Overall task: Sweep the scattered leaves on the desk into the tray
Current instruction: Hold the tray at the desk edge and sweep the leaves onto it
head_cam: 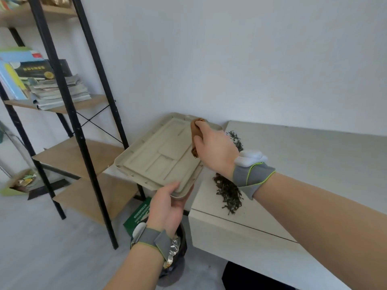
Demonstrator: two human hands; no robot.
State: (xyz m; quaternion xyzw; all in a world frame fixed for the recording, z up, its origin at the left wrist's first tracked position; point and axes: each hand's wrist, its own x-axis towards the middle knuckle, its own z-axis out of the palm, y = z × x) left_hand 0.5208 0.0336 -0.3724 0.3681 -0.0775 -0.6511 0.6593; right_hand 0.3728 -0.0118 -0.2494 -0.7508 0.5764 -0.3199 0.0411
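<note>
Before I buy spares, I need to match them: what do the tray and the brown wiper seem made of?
The tray: probably moulded paper pulp, matte beige, with soft pressed ridges. The brown wiper in the right hand: looks like soft cloth, matte and bunched; possibly suede.

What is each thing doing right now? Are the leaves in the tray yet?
tray: held up beside the desk edge, no leaves in it.
leaves: piled in a strip on the desk near that edge, not swept yet.
brown cloth: bunched up, held over the tray.
left grip: holds the tray's near corner.
right grip: holds the brown cloth.
</note>
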